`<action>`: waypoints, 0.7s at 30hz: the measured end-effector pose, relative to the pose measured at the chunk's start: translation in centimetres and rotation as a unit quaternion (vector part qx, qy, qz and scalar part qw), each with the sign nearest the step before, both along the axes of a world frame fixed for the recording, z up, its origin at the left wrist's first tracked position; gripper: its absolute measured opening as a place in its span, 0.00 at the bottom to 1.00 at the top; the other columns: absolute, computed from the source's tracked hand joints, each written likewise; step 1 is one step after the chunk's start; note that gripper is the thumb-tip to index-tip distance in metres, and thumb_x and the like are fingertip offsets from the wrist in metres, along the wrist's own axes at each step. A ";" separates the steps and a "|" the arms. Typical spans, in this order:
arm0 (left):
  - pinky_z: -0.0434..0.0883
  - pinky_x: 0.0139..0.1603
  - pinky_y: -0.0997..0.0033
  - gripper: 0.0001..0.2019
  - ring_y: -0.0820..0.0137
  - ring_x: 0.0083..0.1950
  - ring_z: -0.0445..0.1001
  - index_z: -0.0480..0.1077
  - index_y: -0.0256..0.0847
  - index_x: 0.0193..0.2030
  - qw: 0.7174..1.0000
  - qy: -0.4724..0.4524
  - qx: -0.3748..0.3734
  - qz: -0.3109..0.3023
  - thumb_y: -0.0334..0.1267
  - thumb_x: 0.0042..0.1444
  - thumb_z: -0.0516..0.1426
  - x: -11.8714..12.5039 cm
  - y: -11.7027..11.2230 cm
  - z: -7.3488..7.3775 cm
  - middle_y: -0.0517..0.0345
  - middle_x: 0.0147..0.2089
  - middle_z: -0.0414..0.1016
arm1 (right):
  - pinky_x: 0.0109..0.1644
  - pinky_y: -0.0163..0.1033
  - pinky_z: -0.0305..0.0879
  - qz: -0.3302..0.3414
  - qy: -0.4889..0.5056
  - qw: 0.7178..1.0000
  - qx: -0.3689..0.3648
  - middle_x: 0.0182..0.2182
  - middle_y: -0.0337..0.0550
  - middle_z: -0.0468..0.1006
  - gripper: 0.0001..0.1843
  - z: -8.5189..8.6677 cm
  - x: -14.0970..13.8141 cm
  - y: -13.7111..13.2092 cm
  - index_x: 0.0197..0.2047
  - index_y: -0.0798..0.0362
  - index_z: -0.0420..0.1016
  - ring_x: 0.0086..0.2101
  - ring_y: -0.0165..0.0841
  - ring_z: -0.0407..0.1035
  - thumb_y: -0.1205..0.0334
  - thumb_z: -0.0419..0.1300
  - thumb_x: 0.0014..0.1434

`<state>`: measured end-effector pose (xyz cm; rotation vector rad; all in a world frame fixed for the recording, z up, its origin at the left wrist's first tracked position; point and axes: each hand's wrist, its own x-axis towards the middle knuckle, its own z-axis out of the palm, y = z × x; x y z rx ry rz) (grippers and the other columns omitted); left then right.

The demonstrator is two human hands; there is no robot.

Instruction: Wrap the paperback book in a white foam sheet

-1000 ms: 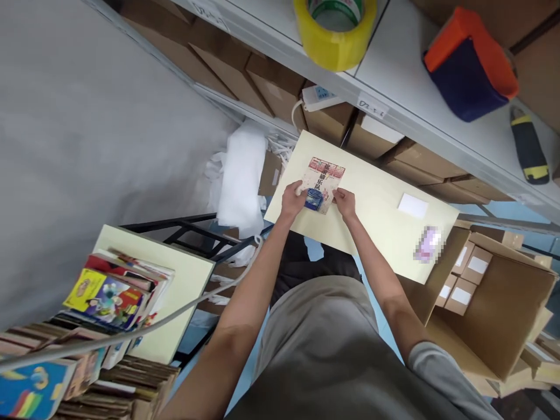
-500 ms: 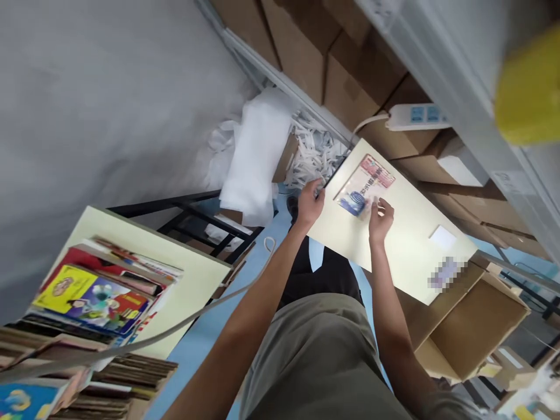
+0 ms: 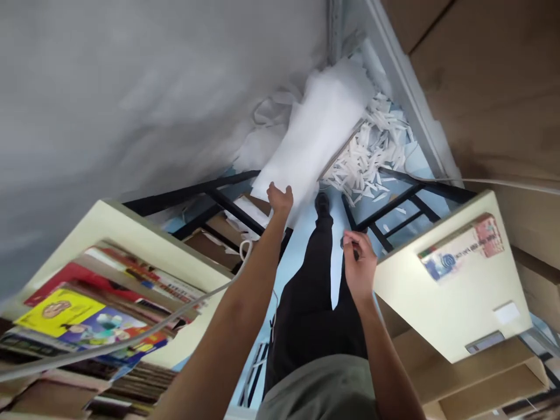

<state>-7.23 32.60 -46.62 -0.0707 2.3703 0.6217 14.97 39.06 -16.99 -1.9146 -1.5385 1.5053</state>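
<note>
My left hand (image 3: 280,200) reaches to the near edge of a stack of white packing sheets (image 3: 312,128). Its finger and thumb are apart; whether they touch the sheets I cannot tell. My right hand (image 3: 360,265) hangs over the floor gap beside the right table, fingers curled in and thumb pressed against them. Anything inside that curl is hidden. On the right table (image 3: 455,315) lies a flat printed booklet (image 3: 461,248), blue at one end and red at the other, clear of both hands.
White paper strips (image 3: 371,151) are heaped beyond my feet. Books and magazines (image 3: 96,321) are piled on the left table (image 3: 102,219), with a grey cable (image 3: 175,315) crossing in front. Black metal frames (image 3: 389,213) flank the gap. An open cardboard box (image 3: 494,385) stands at lower right.
The view has swung left. My left hand has gone from the right table's edge to the white sheets. My right hand has drawn back from the booklet, which stays on the table.
</note>
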 end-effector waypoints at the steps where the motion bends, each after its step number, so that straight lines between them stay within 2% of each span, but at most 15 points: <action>1: 0.56 0.89 0.35 0.39 0.36 0.88 0.59 0.66 0.29 0.78 1.000 0.010 -0.001 -0.010 0.41 0.64 0.68 -1.1 -0.6 -1.5 0.21 0.81 0.66 | 0.53 0.47 0.83 0.003 0.001 1.000 -0.010 0.51 0.51 0.87 0.15 -0.9 -0.9 -0.6 0.52 0.47 0.88 0.50 0.42 0.84 0.50 0.63 0.76; 4: 0.50 0.92 0.38 0.40 0.38 0.90 0.54 0.63 0.28 0.80 0.998 0.032 0.003 -0.062 0.41 0.66 0.67 -4.5 -2.1 -5.7 0.21 0.85 0.61 | 0.52 0.45 0.84 0.018 -0.007 0.999 -0.035 0.49 0.50 0.88 0.14 -3.4 -2.5 -2.2 0.52 0.47 0.88 0.50 0.41 0.85 0.51 0.62 0.77; 7: 0.46 0.92 0.38 0.41 0.39 0.91 0.52 0.61 0.32 0.82 0.995 0.033 0.028 -0.091 0.45 0.67 0.67 -7.5 -2.6 -9.4 0.26 0.86 0.59 | 0.51 0.44 0.84 0.039 -0.022 0.997 -0.059 0.48 0.50 0.89 0.14 -5.4 -3.3 -3.6 0.51 0.47 0.89 0.49 0.41 0.85 0.51 0.62 0.78; 9: 0.45 0.92 0.38 0.40 0.40 0.91 0.52 0.63 0.34 0.82 0.994 0.030 0.045 -0.099 0.45 0.67 0.67 -8.7 -2.5 -11.4 0.29 0.86 0.60 | 0.51 0.44 0.85 0.051 -0.030 0.995 -0.077 0.48 0.49 0.89 0.14 -6.5 -3.7 -4.4 0.51 0.47 0.89 0.48 0.41 0.85 0.51 0.62 0.78; 11: 0.46 0.93 0.40 0.39 0.41 0.90 0.54 0.65 0.32 0.80 0.993 0.019 0.046 -0.111 0.44 0.66 0.67 -9.2 -2.1 -12.7 0.29 0.84 0.63 | 0.51 0.45 0.85 0.060 -0.039 0.993 -0.092 0.48 0.49 0.89 0.15 -7.2 -3.9 -4.9 0.51 0.46 0.89 0.49 0.42 0.86 0.51 0.62 0.78; 13: 0.46 0.93 0.42 0.37 0.41 0.89 0.57 0.68 0.30 0.78 0.991 0.008 0.041 -0.124 0.43 0.66 0.67 -9.0 -1.8 -13.2 0.27 0.82 0.67 | 0.51 0.45 0.85 0.063 -0.049 0.992 -0.099 0.49 0.48 0.90 0.15 -7.5 -4.2 -5.2 0.51 0.45 0.89 0.49 0.42 0.86 0.51 0.62 0.78; 15: 0.47 0.92 0.42 0.35 0.41 0.88 0.58 0.70 0.31 0.77 0.991 0.007 0.041 -0.124 0.43 0.66 0.67 -8.4 -1.6 -13.0 0.29 0.81 0.68 | 0.51 0.45 0.86 0.065 -0.055 0.991 -0.102 0.48 0.48 0.90 0.15 -7.6 -4.5 -5.2 0.51 0.45 0.90 0.49 0.42 0.86 0.50 0.62 0.78; 21: 0.51 0.91 0.36 0.31 0.41 0.89 0.55 0.70 0.39 0.77 0.989 0.024 0.057 -0.134 0.43 0.70 0.62 -6.2 -2.2 -10.6 0.34 0.86 0.62 | 0.51 0.46 0.86 0.073 -0.055 0.990 -0.107 0.48 0.49 0.90 0.16 -7.5 -5.2 -4.9 0.50 0.45 0.90 0.48 0.42 0.86 0.50 0.61 0.78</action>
